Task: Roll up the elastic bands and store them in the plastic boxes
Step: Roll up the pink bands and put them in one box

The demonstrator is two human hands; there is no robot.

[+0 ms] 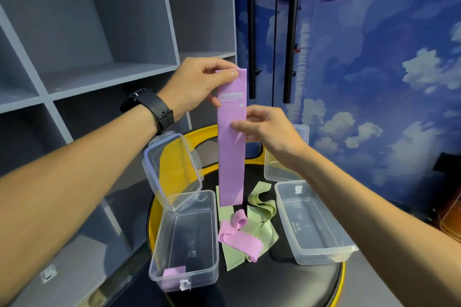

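A long pink elastic band (230, 157) hangs straight down above the black seat. My left hand (197, 82) pinches its top end between thumb and fingers. Lower down, my right hand (264, 127) pinches the band's right edge. Under it lie another pink band (239, 239) and green bands (262, 217) in a loose pile. A clear plastic box (212, 227) stands on the left with its lid (172, 167) raised; a rolled pink band (173, 272) sits in its near corner. A second clear box (294, 232) stands on the right.
The boxes and bands rest on a round black seat with a yellow rim (151, 219). A loose clear lid (277, 172) stands behind the right box. Grey shelving (99, 57) fills the left side. Two black door handles (252, 32) and a sky-painted wall are behind.
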